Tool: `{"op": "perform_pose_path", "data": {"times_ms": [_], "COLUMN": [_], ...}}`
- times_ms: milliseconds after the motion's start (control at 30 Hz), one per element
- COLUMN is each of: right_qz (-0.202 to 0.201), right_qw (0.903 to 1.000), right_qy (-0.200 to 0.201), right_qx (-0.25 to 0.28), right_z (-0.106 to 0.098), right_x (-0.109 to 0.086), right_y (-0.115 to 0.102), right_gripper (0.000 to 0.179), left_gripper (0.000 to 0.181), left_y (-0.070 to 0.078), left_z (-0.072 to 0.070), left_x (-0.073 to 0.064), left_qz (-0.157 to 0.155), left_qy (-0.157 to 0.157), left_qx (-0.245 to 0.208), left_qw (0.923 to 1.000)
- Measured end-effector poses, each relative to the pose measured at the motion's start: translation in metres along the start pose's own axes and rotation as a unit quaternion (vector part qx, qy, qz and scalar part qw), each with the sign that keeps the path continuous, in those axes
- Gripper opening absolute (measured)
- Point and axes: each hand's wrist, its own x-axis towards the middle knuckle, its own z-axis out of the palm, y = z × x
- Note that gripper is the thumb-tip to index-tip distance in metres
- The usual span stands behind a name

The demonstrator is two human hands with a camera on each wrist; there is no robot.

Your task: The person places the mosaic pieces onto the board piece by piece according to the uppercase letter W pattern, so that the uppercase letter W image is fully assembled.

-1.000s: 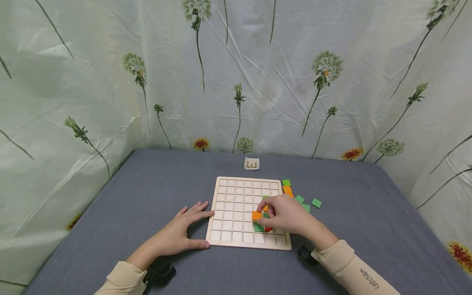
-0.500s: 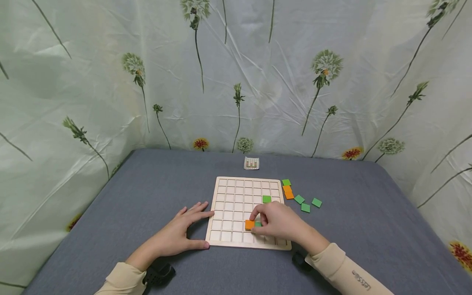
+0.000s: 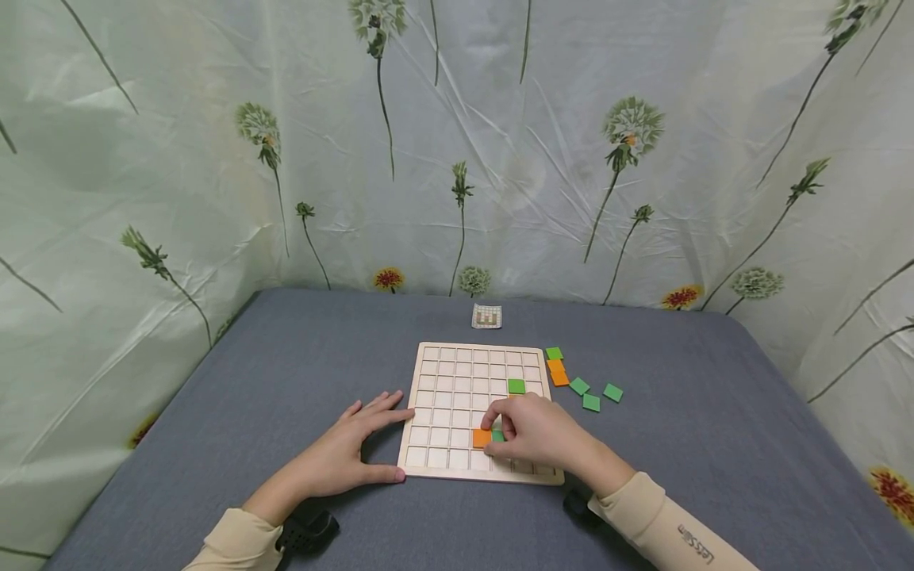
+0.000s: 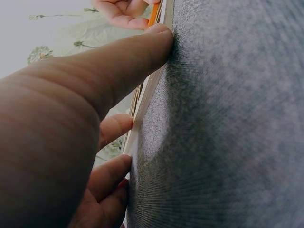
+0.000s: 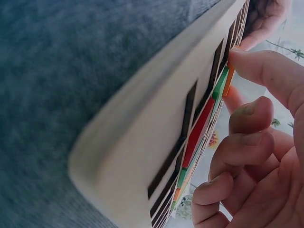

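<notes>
The orange tile [image 3: 481, 438], pinched by the right hand [image 3: 534, 432] at the gridded board [image 3: 457, 476], looks light, stiff — best held by opposite edges (perhaps slick) — while the left hand [image 3: 341, 450], fingers extended, touches that board.

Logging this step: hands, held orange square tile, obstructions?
Right hand pinches orange square tile at light wooden grid board. Left hand touches board's left edge. Nothing visibly blocking.

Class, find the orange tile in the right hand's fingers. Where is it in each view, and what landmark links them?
Head: orange tile, just right of centre, below the middle, pinched by the right hand.
Left wrist: orange tile, a sliver at the top, near centre.
Right wrist: orange tile, upper right.
Shared landmark: the pale grid board.
</notes>
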Motion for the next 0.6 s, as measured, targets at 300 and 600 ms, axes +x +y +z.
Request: {"op": "perform_pose_path", "data": {"times_ms": [300, 600], "right_qz": [-0.011, -0.018], "right_qw": [0.9999, 0.9998], "right_qy": [0.004, 0.006], "right_qx": [-0.004, -0.004], "right_z": [0.0017, 0.002], "right_x": [-0.0009, -0.0013], "right_y": [0.0006, 0.0016], "right_gripper": [0.018, 0.019], "left_gripper": [0.085, 0.085], "left_y": [0.0003, 0.0017], "left_z": [0.0001, -0.0003], "left_x": [-0.0006, -0.0015], "left_qz": [0.006, 0.011], "left_qy": [0.003, 0.006], "left_qx": [0.004, 0.0], "left_qw": [1.0, 0.9999]}}
